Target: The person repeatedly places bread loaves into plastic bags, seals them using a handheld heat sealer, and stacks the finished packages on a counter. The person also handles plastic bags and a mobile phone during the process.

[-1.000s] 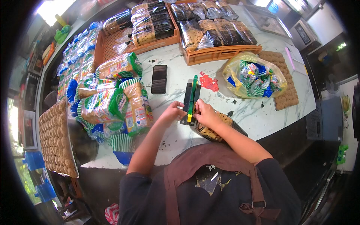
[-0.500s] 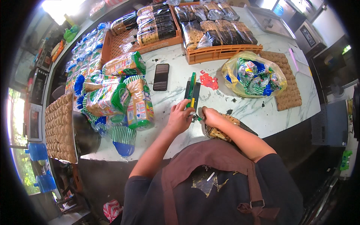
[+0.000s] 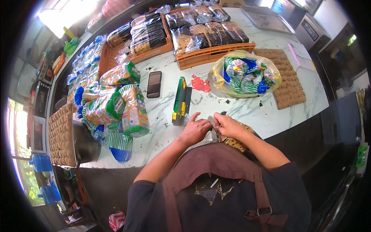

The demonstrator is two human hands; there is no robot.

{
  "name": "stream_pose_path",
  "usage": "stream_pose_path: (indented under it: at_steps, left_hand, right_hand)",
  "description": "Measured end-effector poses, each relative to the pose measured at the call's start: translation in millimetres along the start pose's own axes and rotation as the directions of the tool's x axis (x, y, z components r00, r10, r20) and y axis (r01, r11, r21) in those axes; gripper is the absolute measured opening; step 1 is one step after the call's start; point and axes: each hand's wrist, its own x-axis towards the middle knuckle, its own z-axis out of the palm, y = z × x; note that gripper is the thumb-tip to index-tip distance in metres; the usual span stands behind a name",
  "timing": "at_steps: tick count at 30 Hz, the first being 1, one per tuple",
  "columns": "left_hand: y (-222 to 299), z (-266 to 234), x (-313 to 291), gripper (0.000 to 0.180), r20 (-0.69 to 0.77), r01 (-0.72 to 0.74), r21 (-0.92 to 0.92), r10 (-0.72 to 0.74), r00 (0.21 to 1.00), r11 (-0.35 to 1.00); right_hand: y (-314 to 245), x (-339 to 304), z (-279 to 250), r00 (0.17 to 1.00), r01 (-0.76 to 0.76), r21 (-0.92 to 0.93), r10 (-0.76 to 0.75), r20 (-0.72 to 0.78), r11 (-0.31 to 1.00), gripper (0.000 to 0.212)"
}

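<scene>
A bread bag [image 3: 234,144], clear plastic with black and tan spotted printing, lies at the table's front edge below my hands. My right hand [image 3: 227,125] is closed in a pinch at its gathered neck. Fingertips of my left hand [image 3: 196,129] press together at the same neck, with the index finger raised. Clear plastic shows beside the left hand. Just beyond that hand stands a green and black bag-neck tape sealer [image 3: 181,101] with yellow parts, which neither hand touches. What lies between my fingertips is too small to make out.
Bagged loaves [image 3: 103,104] with green and blue packaging pile up at left. Orange crates [image 3: 210,57] of dark-bagged loaves stand at the back. A phone [image 3: 154,84], red scraps [image 3: 201,84], a yellow bag of wrappers [image 3: 247,73] and an egg tray [image 3: 288,83] also lie on the table.
My left hand has come away from the sealer, moving right and slightly nearer with the bag's neck. The view has shifted, so the table items appear farther left.
</scene>
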Motion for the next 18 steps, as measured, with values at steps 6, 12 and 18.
stream_pose_path:
  at_steps: [6, 12, 18]
  left_hand:
    - [18, -2, 11, 0.012, -0.052, 0.176, -0.188, -0.189, 0.981, 0.966]
    - [14, -13, 18, 0.021, 0.598, 0.727, -0.6, -0.417, 0.685, 0.334]
    - [13, -25, 13, 0.021, 0.422, 0.581, -0.734, -0.435, 0.795, 0.35]
  right_hand:
    - [-2, -17, 5, 0.964, 0.152, -0.047, -0.158, -0.212, 0.987, 0.02]
    - [2, -31, 16, 0.85, 0.433, -0.244, -0.483, -0.209, 0.868, 0.02]
    - [1, -20, 10, 0.973, 0.216, -0.095, -0.223, -0.063, 0.972, 0.032]
